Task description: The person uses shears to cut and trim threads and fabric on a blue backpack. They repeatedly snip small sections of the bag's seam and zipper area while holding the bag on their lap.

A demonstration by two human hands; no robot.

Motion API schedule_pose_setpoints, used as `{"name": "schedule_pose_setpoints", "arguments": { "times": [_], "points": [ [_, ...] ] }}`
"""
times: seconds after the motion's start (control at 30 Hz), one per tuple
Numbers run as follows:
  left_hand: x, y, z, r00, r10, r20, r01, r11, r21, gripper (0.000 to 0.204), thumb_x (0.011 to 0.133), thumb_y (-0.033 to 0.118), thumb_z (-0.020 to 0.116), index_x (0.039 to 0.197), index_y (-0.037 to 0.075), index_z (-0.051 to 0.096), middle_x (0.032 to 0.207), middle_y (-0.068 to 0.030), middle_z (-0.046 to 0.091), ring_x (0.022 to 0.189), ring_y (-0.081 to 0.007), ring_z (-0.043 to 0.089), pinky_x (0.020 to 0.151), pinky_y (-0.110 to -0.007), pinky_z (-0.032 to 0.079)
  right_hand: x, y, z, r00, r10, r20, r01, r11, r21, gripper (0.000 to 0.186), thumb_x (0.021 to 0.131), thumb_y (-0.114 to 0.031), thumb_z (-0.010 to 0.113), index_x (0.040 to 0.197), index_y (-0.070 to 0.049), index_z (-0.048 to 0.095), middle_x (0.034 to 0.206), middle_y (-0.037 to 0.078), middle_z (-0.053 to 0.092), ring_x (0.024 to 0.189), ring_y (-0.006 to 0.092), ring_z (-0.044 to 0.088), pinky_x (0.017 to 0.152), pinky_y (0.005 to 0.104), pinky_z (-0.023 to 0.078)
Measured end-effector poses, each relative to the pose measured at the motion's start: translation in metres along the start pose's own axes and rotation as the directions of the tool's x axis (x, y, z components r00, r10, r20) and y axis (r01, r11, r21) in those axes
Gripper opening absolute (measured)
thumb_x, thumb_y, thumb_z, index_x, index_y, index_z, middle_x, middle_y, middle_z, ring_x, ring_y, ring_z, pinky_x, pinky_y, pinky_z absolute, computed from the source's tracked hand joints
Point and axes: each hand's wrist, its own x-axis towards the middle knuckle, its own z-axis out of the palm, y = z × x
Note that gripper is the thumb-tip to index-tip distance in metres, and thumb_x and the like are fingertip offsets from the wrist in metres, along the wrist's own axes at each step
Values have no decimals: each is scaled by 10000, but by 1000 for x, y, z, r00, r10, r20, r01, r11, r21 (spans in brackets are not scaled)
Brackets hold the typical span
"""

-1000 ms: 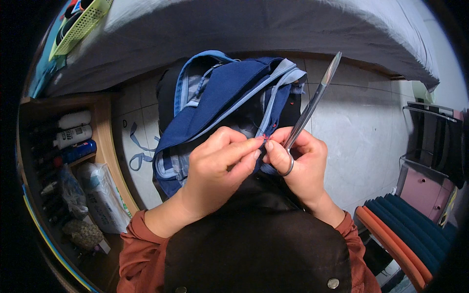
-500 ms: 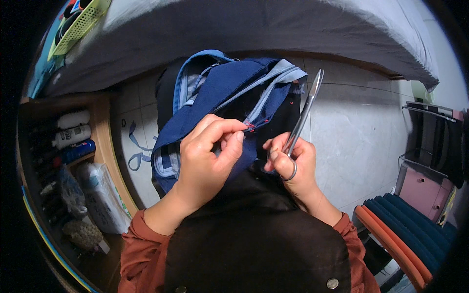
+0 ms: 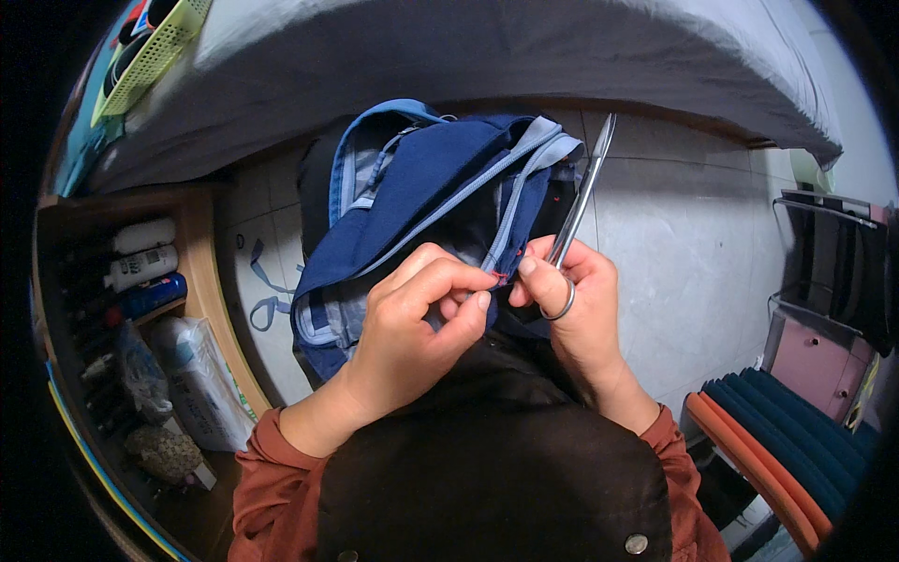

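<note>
A navy blue backpack [image 3: 412,201] with light blue zip edging lies before me, its zipped opening spread apart. My left hand [image 3: 412,323] is closed, thumb and forefinger pinching at a tuft of red thread [image 3: 501,278] on the backpack's zip edge. In my right hand [image 3: 585,300] is a pair of metal scissors [image 3: 588,187], the blades together and pointing up and away. A finger loop shows beside the right thumb. The right thumb and fingertips are close to the backpack's edge, just right of the red thread; whether they also grip the fabric I cannot tell.
Black cloth with metal snaps [image 3: 637,543] covers my lap. Beyond the backpack stands a bed with a grey sheet [image 3: 468,56]. A wooden shelf [image 3: 211,281] with bottles and packages is at left. At right are a pink drawer unit [image 3: 813,361] and orange and teal folded items [image 3: 758,459].
The backpack's zip edge and my left hand have shifted slightly right and nearer to me. My right hand has moved in close to that edge, the scissors still in it.
</note>
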Motion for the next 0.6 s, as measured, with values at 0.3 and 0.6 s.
{"name": "schedule_pose_setpoints", "arguments": {
  "times": [0.3,0.6],
  "points": [
    [5,-4,0,998,40,58,-43,998,38,103,708,-7,630,808,9,609,749,-48,520,565,-80,470,502,-204,400,6,-3,-4,999,32,22,-32,999,2,119,798,-94,596,832,13,557,709,41,586,618,84,567,571,198,450],
    [28,7,-4,978,-144,154,129,986,102,64,720,40,641,730,-3,595,686,-31,535,562,-76,470,522,-196,388,5,-4,-2,997,5,82,-6,1000,9,107,774,-83,586,809,11,549,719,51,584,618,91,572,578,209,463]
  ]
}}
